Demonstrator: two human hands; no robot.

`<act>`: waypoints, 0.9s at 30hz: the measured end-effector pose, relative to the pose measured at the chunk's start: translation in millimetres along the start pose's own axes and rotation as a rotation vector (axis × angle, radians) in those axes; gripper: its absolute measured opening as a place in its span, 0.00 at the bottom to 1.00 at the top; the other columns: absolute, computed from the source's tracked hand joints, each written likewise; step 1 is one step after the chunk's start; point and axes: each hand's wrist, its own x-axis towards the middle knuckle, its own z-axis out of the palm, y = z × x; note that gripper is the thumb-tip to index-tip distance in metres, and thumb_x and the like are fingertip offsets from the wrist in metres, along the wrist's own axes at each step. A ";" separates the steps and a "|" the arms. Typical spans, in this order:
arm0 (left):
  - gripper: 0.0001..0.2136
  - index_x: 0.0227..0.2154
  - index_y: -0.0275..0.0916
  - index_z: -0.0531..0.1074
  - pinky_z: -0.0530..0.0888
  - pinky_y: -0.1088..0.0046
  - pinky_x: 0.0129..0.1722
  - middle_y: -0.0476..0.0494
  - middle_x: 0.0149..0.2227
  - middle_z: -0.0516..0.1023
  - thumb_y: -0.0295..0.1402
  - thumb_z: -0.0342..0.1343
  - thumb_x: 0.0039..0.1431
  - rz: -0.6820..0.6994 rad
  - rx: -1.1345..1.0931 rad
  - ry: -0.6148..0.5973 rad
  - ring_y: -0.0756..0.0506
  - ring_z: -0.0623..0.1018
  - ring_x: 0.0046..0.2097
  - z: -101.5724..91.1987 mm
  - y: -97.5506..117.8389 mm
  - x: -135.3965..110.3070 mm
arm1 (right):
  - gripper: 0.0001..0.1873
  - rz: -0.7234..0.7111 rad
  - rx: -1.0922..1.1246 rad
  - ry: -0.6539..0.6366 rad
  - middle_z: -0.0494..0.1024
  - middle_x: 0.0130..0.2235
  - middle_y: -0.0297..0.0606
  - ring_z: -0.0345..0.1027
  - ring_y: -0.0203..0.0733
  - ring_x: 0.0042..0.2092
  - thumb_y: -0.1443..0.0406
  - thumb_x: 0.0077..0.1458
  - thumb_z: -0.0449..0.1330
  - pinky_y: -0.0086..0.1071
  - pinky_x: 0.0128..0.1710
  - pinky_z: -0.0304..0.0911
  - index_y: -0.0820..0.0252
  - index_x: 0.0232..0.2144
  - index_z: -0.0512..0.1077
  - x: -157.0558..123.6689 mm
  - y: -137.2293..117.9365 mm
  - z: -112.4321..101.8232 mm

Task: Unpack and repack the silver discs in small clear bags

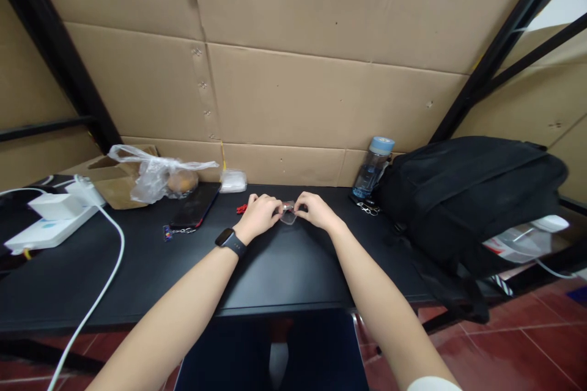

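Between my two hands, a little above the black table, is a small clear plastic bag with something small and reddish showing at its top. My left hand, with a dark watch on its wrist, pinches the bag's left side. At the opposite side, the fingers of my right hand are closed on the bag's edge. A small red item lies on the table just left of my left hand. Behind it sits a stack of clear plastic bags by the cardboard wall.
To the left are a phone with a charm, a knotted plastic bag, a cardboard box and a power strip with a white cable. A water bottle and black backpack stand right. Cardboard walls the back.
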 end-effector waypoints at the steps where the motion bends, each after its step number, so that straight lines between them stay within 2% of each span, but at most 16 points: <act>1: 0.04 0.34 0.43 0.74 0.59 0.60 0.50 0.45 0.40 0.81 0.33 0.54 0.61 -0.016 -0.018 0.004 0.40 0.74 0.49 -0.8 -2.1 0.4 | 0.03 0.010 0.008 0.004 0.76 0.37 0.36 0.68 0.36 0.37 0.71 0.52 0.66 0.28 0.40 0.61 0.60 0.31 0.78 0.2 0.2 -0.6; 5: 0.04 0.34 0.44 0.75 0.60 0.60 0.51 0.49 0.40 0.83 0.35 0.55 0.60 -0.101 -0.125 0.010 0.41 0.78 0.46 -6.7 -9.4 1.0 | 0.02 0.096 0.120 -0.012 0.77 0.29 0.33 0.70 0.35 0.32 0.67 0.54 0.64 0.28 0.37 0.61 0.60 0.31 0.78 -2.0 2.1 -8.1; 8: 0.05 0.36 0.45 0.73 0.61 0.61 0.51 0.49 0.40 0.84 0.37 0.56 0.60 -0.155 -0.210 0.012 0.42 0.80 0.46 -8.4 -11.3 1.5 | 0.03 0.156 0.281 -0.038 0.79 0.29 0.33 0.73 0.36 0.33 0.67 0.53 0.63 0.26 0.37 0.63 0.61 0.32 0.75 -4.1 3.3 -10.3; 13: 0.16 0.47 0.47 0.62 0.61 0.59 0.49 0.52 0.34 0.84 0.35 0.57 0.56 -0.271 -0.283 -0.030 0.41 0.80 0.43 -1.1 -10.4 3.1 | 0.22 0.254 0.374 -0.067 0.81 0.29 0.29 0.74 0.36 0.30 0.70 0.50 0.63 0.25 0.33 0.64 0.56 0.48 0.65 -6.6 3.0 -7.0; 16: 0.16 0.47 0.47 0.62 0.60 0.58 0.49 0.52 0.33 0.84 0.33 0.56 0.56 -0.272 -0.244 -0.029 0.40 0.80 0.43 4.1 -7.4 2.7 | 0.19 0.232 0.308 -0.081 0.81 0.28 0.29 0.74 0.36 0.30 0.71 0.51 0.62 0.25 0.34 0.64 0.56 0.46 0.67 -6.7 1.3 -5.6; 18: 0.12 0.46 0.48 0.65 0.59 0.58 0.49 0.51 0.34 0.83 0.33 0.54 0.59 -0.228 -0.184 -0.032 0.40 0.79 0.44 6.5 -3.8 1.1 | 0.14 0.200 0.214 -0.108 0.80 0.28 0.30 0.74 0.36 0.31 0.71 0.52 0.61 0.26 0.36 0.63 0.56 0.42 0.72 -6.3 -1.0 -4.5; 20: 0.11 0.45 0.49 0.70 0.58 0.57 0.49 0.47 0.37 0.82 0.33 0.51 0.61 -0.180 -0.095 -0.028 0.39 0.76 0.46 8.1 0.8 -1.3 | 0.12 0.170 0.103 -0.137 0.79 0.30 0.32 0.73 0.36 0.32 0.71 0.53 0.60 0.27 0.38 0.62 0.56 0.40 0.76 -6.3 -4.4 -3.0; 23: 0.12 0.44 0.49 0.76 0.59 0.56 0.48 0.42 0.45 0.78 0.32 0.50 0.62 -0.137 0.044 -0.002 0.37 0.71 0.51 9.3 6.9 -5.2 | 0.15 0.118 -0.063 -0.151 0.76 0.39 0.37 0.71 0.40 0.40 0.68 0.47 0.66 0.30 0.43 0.63 0.55 0.41 0.79 -6.9 -10.4 -0.3; 25: 0.13 0.43 0.48 0.78 0.59 0.56 0.48 0.40 0.48 0.76 0.32 0.53 0.58 -0.109 0.090 -0.012 0.35 0.68 0.54 9.2 9.0 -7.0 | 0.20 0.097 -0.156 -0.143 0.72 0.45 0.41 0.67 0.45 0.46 0.67 0.41 0.71 0.33 0.46 0.63 0.56 0.41 0.79 -7.0 -13.6 1.6; 27: 0.13 0.43 0.48 0.78 0.60 0.55 0.48 0.40 0.50 0.75 0.32 0.57 0.54 -0.067 0.098 -0.033 0.34 0.65 0.56 9.1 9.3 -7.9 | 0.19 0.098 -0.220 -0.121 0.70 0.48 0.43 0.63 0.47 0.48 0.69 0.41 0.71 0.35 0.47 0.63 0.57 0.40 0.79 -6.3 -15.0 3.8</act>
